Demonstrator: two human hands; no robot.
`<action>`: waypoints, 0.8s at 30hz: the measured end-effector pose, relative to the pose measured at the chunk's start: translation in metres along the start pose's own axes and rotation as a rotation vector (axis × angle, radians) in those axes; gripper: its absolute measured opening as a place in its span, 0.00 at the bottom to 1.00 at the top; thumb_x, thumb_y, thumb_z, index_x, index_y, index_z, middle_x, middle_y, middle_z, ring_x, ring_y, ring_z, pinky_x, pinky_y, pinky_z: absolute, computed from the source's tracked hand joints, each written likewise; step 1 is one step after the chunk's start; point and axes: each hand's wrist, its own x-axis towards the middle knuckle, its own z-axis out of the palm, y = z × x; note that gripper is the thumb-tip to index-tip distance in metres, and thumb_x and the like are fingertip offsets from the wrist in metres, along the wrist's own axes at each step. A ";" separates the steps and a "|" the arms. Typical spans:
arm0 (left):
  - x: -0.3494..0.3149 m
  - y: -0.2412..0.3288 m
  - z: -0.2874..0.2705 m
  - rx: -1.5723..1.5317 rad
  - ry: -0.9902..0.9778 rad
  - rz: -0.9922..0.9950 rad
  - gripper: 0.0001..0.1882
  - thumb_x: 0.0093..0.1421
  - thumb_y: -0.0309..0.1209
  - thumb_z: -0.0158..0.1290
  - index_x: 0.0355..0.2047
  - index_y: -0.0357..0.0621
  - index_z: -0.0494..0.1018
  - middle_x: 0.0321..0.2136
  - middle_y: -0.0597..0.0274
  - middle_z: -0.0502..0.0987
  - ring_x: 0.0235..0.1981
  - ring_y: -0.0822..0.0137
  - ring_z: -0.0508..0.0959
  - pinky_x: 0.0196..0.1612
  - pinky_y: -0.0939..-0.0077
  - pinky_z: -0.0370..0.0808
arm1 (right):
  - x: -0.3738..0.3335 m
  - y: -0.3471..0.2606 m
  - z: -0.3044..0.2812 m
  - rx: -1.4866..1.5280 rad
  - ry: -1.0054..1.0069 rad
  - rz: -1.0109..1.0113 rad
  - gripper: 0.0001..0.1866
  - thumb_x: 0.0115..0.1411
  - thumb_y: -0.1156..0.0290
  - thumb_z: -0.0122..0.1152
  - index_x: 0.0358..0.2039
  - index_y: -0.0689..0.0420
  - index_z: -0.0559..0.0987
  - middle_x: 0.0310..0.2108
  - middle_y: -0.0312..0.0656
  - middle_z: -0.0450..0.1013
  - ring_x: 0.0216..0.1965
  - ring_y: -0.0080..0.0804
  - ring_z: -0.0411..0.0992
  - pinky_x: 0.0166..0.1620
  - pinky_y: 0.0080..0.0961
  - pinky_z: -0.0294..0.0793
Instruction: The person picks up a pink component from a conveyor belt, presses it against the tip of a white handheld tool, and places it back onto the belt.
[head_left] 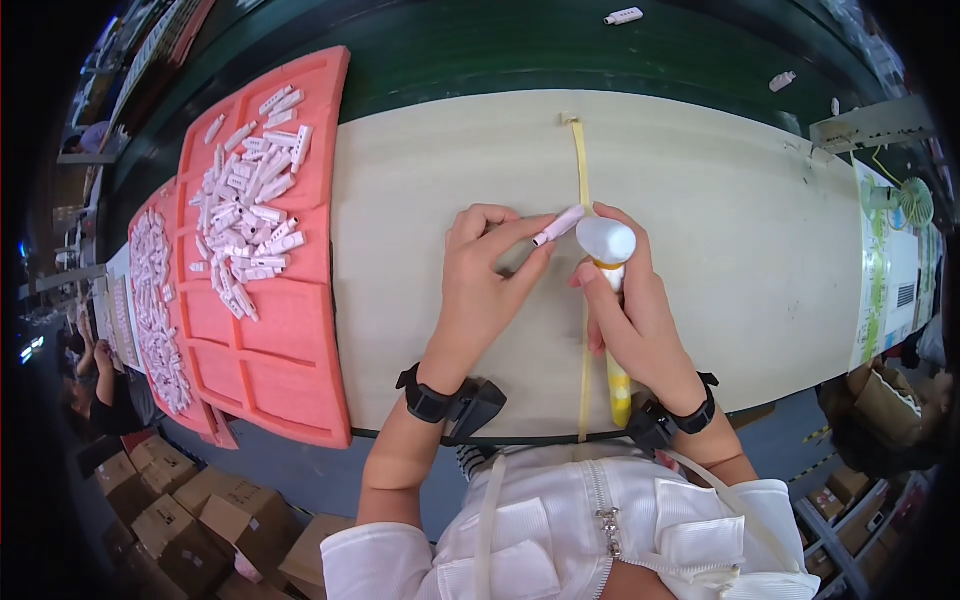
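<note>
Over the pale tabletop, my left hand [487,265] pinches a small pale pink tube-shaped piece [558,227] between thumb and fingertips, tilted with its dark end toward me. My right hand [637,312] is wrapped round a mallet-like tool [607,243] with a rounded white head and a white and yellow handle. The tool's handle points toward me, and its head is close beside the far end of the pink piece. My right index finger lies behind the tool's head; whether it touches the piece I cannot tell.
A coral foam tray [285,385] at left bears a heap of similar pink pieces [250,200], with another loaded tray beyond. A yellow strip [582,165] runs across the tabletop [760,240]. Loose pieces lie on a dark green surface [480,50] behind. Cardboard boxes [175,530] stand lower left.
</note>
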 end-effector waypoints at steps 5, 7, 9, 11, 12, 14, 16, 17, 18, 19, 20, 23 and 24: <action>-0.003 -0.001 0.007 0.107 0.115 0.102 0.13 0.48 0.26 0.69 0.37 0.48 0.85 0.33 0.65 0.74 0.38 0.64 0.75 0.47 0.66 0.65 | 0.004 0.006 0.002 -0.161 -0.008 -0.029 0.26 0.73 0.71 0.47 0.69 0.55 0.56 0.34 0.40 0.74 0.16 0.20 0.69 0.21 0.19 0.69; -0.004 -0.004 0.008 0.082 0.125 0.098 0.13 0.48 0.26 0.69 0.36 0.48 0.85 0.32 0.66 0.74 0.38 0.65 0.75 0.47 0.66 0.65 | 0.005 0.005 0.003 -0.197 -0.029 -0.035 0.26 0.73 0.71 0.47 0.69 0.55 0.56 0.34 0.40 0.74 0.16 0.20 0.70 0.21 0.19 0.69; -0.005 -0.008 0.008 0.044 0.131 0.104 0.11 0.46 0.26 0.69 0.33 0.48 0.86 0.30 0.68 0.74 0.37 0.66 0.75 0.46 0.67 0.64 | 0.005 -0.002 0.005 -0.220 0.006 -0.021 0.26 0.73 0.71 0.47 0.69 0.55 0.56 0.33 0.40 0.74 0.17 0.20 0.70 0.22 0.19 0.69; -0.005 -0.012 0.010 0.036 0.130 0.109 0.10 0.46 0.25 0.70 0.32 0.47 0.86 0.30 0.68 0.74 0.37 0.66 0.75 0.46 0.67 0.64 | 0.005 -0.005 0.008 -0.234 0.015 -0.010 0.26 0.73 0.71 0.47 0.69 0.55 0.56 0.33 0.40 0.74 0.17 0.20 0.69 0.22 0.19 0.69; -0.005 -0.013 0.010 0.031 0.125 0.122 0.10 0.46 0.25 0.70 0.31 0.47 0.86 0.29 0.69 0.74 0.37 0.66 0.75 0.46 0.68 0.63 | 0.004 -0.005 0.011 -0.257 0.068 -0.102 0.26 0.73 0.71 0.48 0.69 0.56 0.56 0.33 0.40 0.74 0.17 0.20 0.69 0.22 0.20 0.68; -0.006 -0.016 0.010 0.024 0.120 0.132 0.09 0.45 0.25 0.70 0.30 0.47 0.86 0.29 0.70 0.75 0.36 0.67 0.75 0.45 0.68 0.63 | 0.003 -0.005 0.015 -0.299 0.177 -0.287 0.26 0.73 0.70 0.48 0.68 0.56 0.57 0.32 0.40 0.74 0.17 0.20 0.68 0.22 0.21 0.68; -0.005 -0.016 0.010 0.046 0.122 0.151 0.10 0.45 0.25 0.70 0.30 0.47 0.86 0.29 0.69 0.75 0.35 0.67 0.75 0.45 0.69 0.62 | 0.010 0.014 0.017 -0.366 0.156 -0.315 0.25 0.73 0.70 0.48 0.68 0.56 0.58 0.32 0.40 0.74 0.17 0.19 0.68 0.22 0.20 0.67; -0.004 -0.015 0.011 0.057 0.121 0.164 0.10 0.44 0.25 0.70 0.29 0.47 0.86 0.29 0.69 0.75 0.35 0.67 0.75 0.45 0.69 0.62 | 0.015 0.025 0.018 -0.429 0.137 -0.346 0.25 0.73 0.70 0.48 0.68 0.57 0.58 0.31 0.39 0.74 0.17 0.19 0.67 0.21 0.20 0.67; -0.004 -0.014 0.011 0.053 0.120 0.168 0.10 0.44 0.25 0.70 0.29 0.47 0.86 0.29 0.69 0.75 0.35 0.67 0.75 0.45 0.69 0.62 | 0.017 0.031 0.017 -0.492 0.120 -0.377 0.25 0.73 0.69 0.48 0.68 0.57 0.59 0.31 0.39 0.73 0.17 0.18 0.66 0.21 0.19 0.66; -0.005 -0.014 0.011 0.046 0.116 0.151 0.10 0.44 0.25 0.70 0.30 0.47 0.86 0.29 0.68 0.75 0.36 0.67 0.76 0.46 0.68 0.62 | 0.017 0.028 0.018 -0.490 0.117 -0.379 0.25 0.73 0.69 0.48 0.68 0.57 0.59 0.31 0.39 0.73 0.17 0.18 0.66 0.21 0.19 0.66; -0.006 -0.015 0.010 0.040 0.111 0.135 0.11 0.44 0.25 0.70 0.31 0.46 0.86 0.30 0.68 0.76 0.38 0.66 0.77 0.47 0.68 0.63 | 0.016 0.022 0.016 -0.430 0.135 -0.289 0.25 0.73 0.69 0.49 0.68 0.57 0.59 0.31 0.39 0.73 0.16 0.18 0.65 0.21 0.18 0.65; -0.007 -0.010 0.009 0.020 0.117 0.141 0.12 0.46 0.25 0.70 0.33 0.45 0.85 0.32 0.67 0.78 0.40 0.67 0.79 0.48 0.68 0.66 | 0.013 0.005 0.009 -0.306 0.183 -0.114 0.25 0.73 0.68 0.50 0.67 0.57 0.59 0.33 0.38 0.73 0.16 0.16 0.64 0.19 0.16 0.64; -0.006 -0.006 0.009 0.002 0.127 0.159 0.12 0.47 0.24 0.69 0.34 0.44 0.85 0.34 0.66 0.79 0.42 0.67 0.80 0.49 0.68 0.68 | 0.013 0.002 0.005 -0.247 0.215 -0.089 0.26 0.72 0.68 0.53 0.67 0.58 0.59 0.35 0.39 0.74 0.19 0.18 0.67 0.22 0.16 0.66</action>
